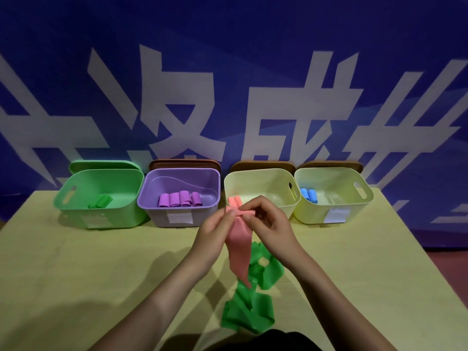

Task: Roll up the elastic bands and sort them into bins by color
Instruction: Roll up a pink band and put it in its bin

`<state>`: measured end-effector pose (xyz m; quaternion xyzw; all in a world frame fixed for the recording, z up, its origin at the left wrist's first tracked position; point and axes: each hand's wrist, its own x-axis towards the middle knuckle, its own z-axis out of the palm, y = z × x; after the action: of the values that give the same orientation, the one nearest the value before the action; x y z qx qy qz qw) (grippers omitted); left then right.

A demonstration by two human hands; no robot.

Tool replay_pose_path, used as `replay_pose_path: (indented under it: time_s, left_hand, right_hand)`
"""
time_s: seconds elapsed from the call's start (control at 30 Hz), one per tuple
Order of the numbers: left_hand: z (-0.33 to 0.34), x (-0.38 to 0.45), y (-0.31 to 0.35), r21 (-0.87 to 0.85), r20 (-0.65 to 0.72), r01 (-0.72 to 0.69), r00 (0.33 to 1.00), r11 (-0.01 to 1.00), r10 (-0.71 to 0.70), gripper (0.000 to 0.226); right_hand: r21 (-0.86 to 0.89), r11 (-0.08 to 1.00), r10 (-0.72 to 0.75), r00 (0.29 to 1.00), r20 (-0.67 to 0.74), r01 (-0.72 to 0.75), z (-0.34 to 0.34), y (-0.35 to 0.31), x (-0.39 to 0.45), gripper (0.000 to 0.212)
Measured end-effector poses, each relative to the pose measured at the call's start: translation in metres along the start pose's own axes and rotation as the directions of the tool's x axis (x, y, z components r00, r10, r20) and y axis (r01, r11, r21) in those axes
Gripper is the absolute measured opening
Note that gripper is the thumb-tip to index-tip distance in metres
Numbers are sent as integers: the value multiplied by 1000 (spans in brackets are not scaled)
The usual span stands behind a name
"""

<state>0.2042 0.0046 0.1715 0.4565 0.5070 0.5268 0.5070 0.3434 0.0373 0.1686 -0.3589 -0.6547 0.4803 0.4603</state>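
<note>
Two bare forearms in frame, no sleeves visible up to the bottom edge. Left hand (215,230) and right hand (268,221): no gloves, rings, watch or wristbands. Fingers (249,205) bare, nails short and unpainted as far as the dim light shows. Dark, apparently black garment (266,340) at bottom centre, detail not readable.
</note>
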Motion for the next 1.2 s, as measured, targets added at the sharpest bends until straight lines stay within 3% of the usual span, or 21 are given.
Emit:
replay_pose_path:
  time_s: [0.1,0.17,0.33,0.4,0.5,0.6,0.73,0.8,0.93,1.07,1.2]
  left_hand:
    - [-2,-1,-3,67,-52,-15,999,998,18,26]
    - [-3,-1,-6,176,-15,-64,998,982,68,21]
    - [-9,2,-11,380,44,-152,988,912,146,25]
    - [-9,-1,-10,311,1,-119,992,943,125,18]
    - [-7,-7,-10,75,-112,41,993,996,-32,20]
    - [-3,-12,-13,-78,-161,159,972,984,-169,25]
    - [0,-13,-12,-175,-156,174,967,969,-202,31]
    - [0,-13,-9,-161,-165,165,968,973,-192,33]
    - [2,-14,-8,-139,-199,163,962,977,-188,28]
    - [2,-13,-5,-57,-144,148,977,987,-155,28]
    - [1,-12,0,45,-33,84,996,995,-83,30]
  right_hand:
    - [42,998,41,999,16,-42,-2,-2,-1,22]
    - [14,998,60,998,15,-60,-1,-2,-2,12]
    - [14,987,161,987,28,-162,3,4,-2,16]
    - [52,984,171,985,20,-172,4,4,-3,14]
    - [123,980,158,987,-32,-153,13,4,-6,13]
    - [136,985,119,989,-88,-107,21,4,-9,17]
    - [61,995,89,991,-104,-83,23,12,-13,7]
    - [26,997,70,993,-92,-68,20,13,-15,3]
    - [39,998,59,994,-88,-56,16,10,-17,21]
    - [77,996,52,988,-143,-41,13,6,-20,32]
    - [166,983,105,984,-141,-81,8,6,-24,19]
